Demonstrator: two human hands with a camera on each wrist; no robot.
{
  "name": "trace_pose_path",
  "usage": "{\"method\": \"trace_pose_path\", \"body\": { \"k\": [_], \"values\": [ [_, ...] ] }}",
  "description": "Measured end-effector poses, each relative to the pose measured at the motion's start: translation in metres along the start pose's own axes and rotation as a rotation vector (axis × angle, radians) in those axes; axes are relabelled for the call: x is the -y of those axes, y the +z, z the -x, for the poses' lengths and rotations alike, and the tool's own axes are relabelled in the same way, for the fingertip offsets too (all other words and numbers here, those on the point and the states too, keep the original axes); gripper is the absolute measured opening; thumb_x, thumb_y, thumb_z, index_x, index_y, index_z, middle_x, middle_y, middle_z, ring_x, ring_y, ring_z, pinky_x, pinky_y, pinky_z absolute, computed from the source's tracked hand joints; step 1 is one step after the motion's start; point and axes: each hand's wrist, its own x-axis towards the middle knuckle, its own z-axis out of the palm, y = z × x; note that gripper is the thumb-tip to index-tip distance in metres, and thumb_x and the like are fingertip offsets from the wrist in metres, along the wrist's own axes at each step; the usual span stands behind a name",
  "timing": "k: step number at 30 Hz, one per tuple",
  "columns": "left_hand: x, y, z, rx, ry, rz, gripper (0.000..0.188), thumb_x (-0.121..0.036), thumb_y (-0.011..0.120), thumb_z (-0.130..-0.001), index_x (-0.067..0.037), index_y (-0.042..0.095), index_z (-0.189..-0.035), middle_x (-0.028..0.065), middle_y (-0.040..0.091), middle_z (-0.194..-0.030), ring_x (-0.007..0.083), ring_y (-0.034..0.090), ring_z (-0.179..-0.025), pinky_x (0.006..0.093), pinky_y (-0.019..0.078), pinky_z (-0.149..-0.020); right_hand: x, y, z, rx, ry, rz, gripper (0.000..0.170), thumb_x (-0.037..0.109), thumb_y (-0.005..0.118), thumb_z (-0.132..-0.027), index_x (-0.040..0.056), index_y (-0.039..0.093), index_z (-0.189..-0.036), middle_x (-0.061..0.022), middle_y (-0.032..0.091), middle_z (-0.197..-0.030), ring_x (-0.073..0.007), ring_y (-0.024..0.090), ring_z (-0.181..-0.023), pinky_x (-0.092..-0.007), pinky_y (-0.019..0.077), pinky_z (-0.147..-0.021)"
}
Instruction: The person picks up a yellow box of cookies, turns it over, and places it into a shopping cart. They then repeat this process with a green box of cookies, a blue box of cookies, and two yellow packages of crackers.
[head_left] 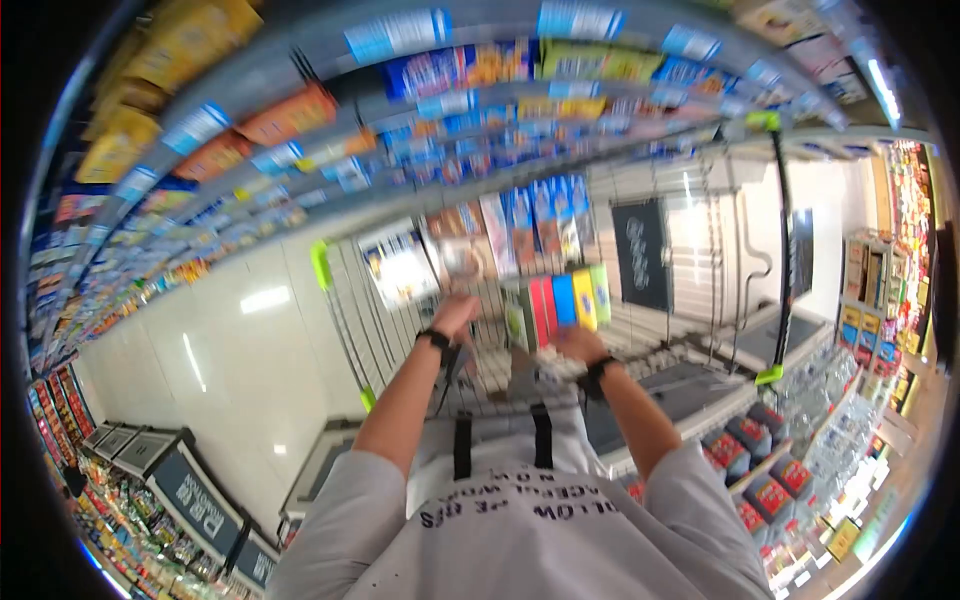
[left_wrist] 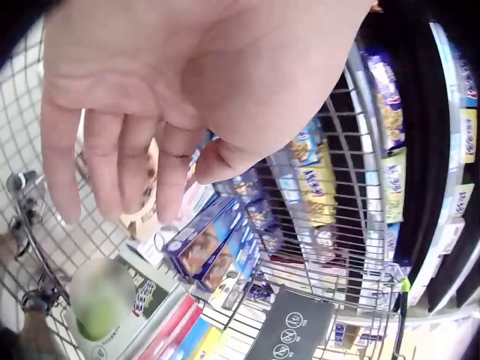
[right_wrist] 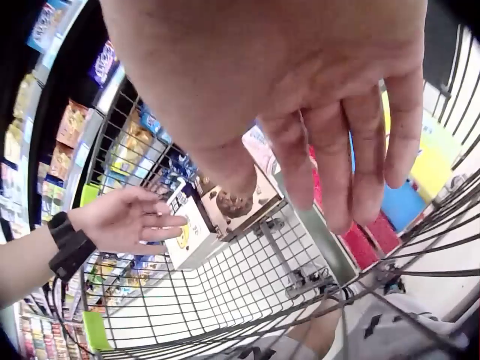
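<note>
Both hands reach into a wire shopping cart [head_left: 321,266] with green corners. My left hand [head_left: 457,315] has its fingers extended and holds nothing; in the right wrist view it is beside a white box [right_wrist: 193,234] and a brown box with a cookie picture [right_wrist: 238,204]. My right hand [head_left: 580,345] is close over a row of upright boxes, among them a red box [head_left: 545,310], a blue box [head_left: 564,298] and a yellow box [head_left: 584,298]. Its fingers [right_wrist: 330,169] hang straight across them in the right wrist view. Blue cookie boxes [left_wrist: 204,255] stand farther along the cart.
A dark sign [head_left: 643,255] with round icons hangs on the cart's wire. Shelves of packaged snacks [head_left: 460,70] run along the far side. Behind the cart on the right are bottle packs [head_left: 770,490]; a dark display stand [head_left: 190,490] is at lower left.
</note>
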Motion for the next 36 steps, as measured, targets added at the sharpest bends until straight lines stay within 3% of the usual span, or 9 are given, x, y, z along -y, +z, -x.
{"method": "trace_pose_path", "body": {
  "k": [1,3,4,7,12,20,27,29,36],
  "values": [
    [-0.011,-0.014,0.022,-0.099,-0.093,0.110,0.027,-0.030,0.054,-0.086,-0.007,0.062,-0.076,0.0020,0.057,-0.063,0.0155,0.056,-0.059,0.0304,0.0425,-0.051,0.051,-0.033,0.021,0.018,0.359,0.080,0.040,0.043,0.055,-0.086,0.0060,0.065,-0.096,-0.0177,0.066,-0.088,-0.0348,0.062,-0.087,-0.0440,0.0494,-0.074],
    [-0.004,-0.048,0.059,0.147,0.326,-0.356,0.025,-0.028,0.056,-0.086,-0.007,0.064,-0.076,0.0035,0.061,-0.074,0.0183,0.056,-0.062,0.0341,0.0448,-0.055,0.010,-0.026,0.064,-0.024,-0.205,0.113,0.040,0.048,0.055,-0.086,0.0117,0.066,-0.098,-0.0149,0.067,-0.095,-0.0358,0.061,-0.096,-0.0440,0.0484,-0.082],
    [-0.024,-0.045,0.092,0.149,-0.036,-0.335,0.026,-0.030,0.053,-0.088,-0.007,0.064,-0.081,0.0098,0.063,-0.083,0.0274,0.057,-0.068,0.0395,0.0464,-0.062,0.049,-0.056,0.091,0.060,0.194,-0.003,0.045,0.054,0.059,-0.082,0.0142,0.067,-0.102,-0.0138,0.067,-0.101,-0.0334,0.061,-0.099,-0.0422,0.0481,-0.087],
    [0.030,-0.035,0.114,0.368,0.333,-1.206,0.051,-0.047,0.036,-0.092,-0.006,0.065,-0.100,0.0187,0.065,-0.102,0.0373,0.059,-0.099,0.0465,0.0459,-0.086,0.038,-0.073,0.143,0.054,0.157,0.212,0.062,0.065,0.058,-0.076,0.0147,0.066,-0.111,-0.0125,0.067,-0.105,-0.0308,0.063,-0.099,-0.0397,0.0491,-0.089],
    [0.046,0.005,0.202,0.115,-0.004,-1.124,0.081,-0.074,0.029,-0.084,-0.007,0.067,-0.111,0.0193,0.062,-0.116,0.0366,0.057,-0.110,0.0410,0.0423,-0.095,0.002,-0.068,0.189,-0.027,0.148,0.240,0.048,0.062,0.052,-0.082,0.0257,0.069,-0.108,-0.0066,0.068,-0.104,-0.0298,0.063,-0.099,-0.0415,0.0492,-0.088],
    [0.076,0.016,0.232,-0.214,-0.137,-0.994,0.076,-0.079,0.040,-0.078,-0.026,0.055,-0.130,0.0097,0.048,-0.139,0.0340,0.038,-0.132,0.0688,0.0039,-0.106,0.009,-0.057,0.189,-0.161,0.074,0.369,0.040,0.061,0.050,-0.085,0.0281,0.072,-0.095,-0.0042,0.069,-0.092,-0.0287,0.064,-0.089,-0.0440,0.0513,-0.073],
    [0.108,-0.016,0.201,-0.146,-0.177,-1.039,0.083,-0.079,0.044,-0.075,-0.022,0.050,-0.134,0.0013,0.041,-0.145,0.0289,0.034,-0.135,0.0672,0.0145,-0.106,0.022,-0.048,0.188,-0.180,0.033,0.375,0.039,0.060,0.052,-0.084,0.0293,0.071,-0.100,-0.0034,0.069,-0.096,-0.0279,0.065,-0.092,-0.0435,0.0513,-0.077],
    [0.099,-0.012,0.221,-0.228,-0.125,-1.067,0.085,-0.079,0.045,-0.074,-0.016,0.055,-0.130,0.0102,0.051,-0.136,0.0317,0.045,-0.127,0.0434,0.0326,-0.107,0.018,-0.041,0.179,-0.146,0.024,0.357,0.039,0.060,0.052,-0.084,0.0289,0.071,-0.099,-0.0035,0.069,-0.095,-0.0281,0.065,-0.092,-0.0438,0.0514,-0.076],
    [0.115,-0.048,0.234,-0.185,-0.175,-0.802,0.084,-0.073,0.059,-0.071,-0.014,0.054,-0.131,0.0107,0.049,-0.138,0.0296,0.040,-0.131,0.0522,0.0199,-0.111,0.055,-0.024,0.169,-0.178,0.036,0.331,0.035,0.055,0.058,-0.082,0.0238,0.073,-0.090,-0.0059,0.069,-0.086,-0.0282,0.066,-0.083,-0.0422,0.0515,-0.071]
  ]
}}
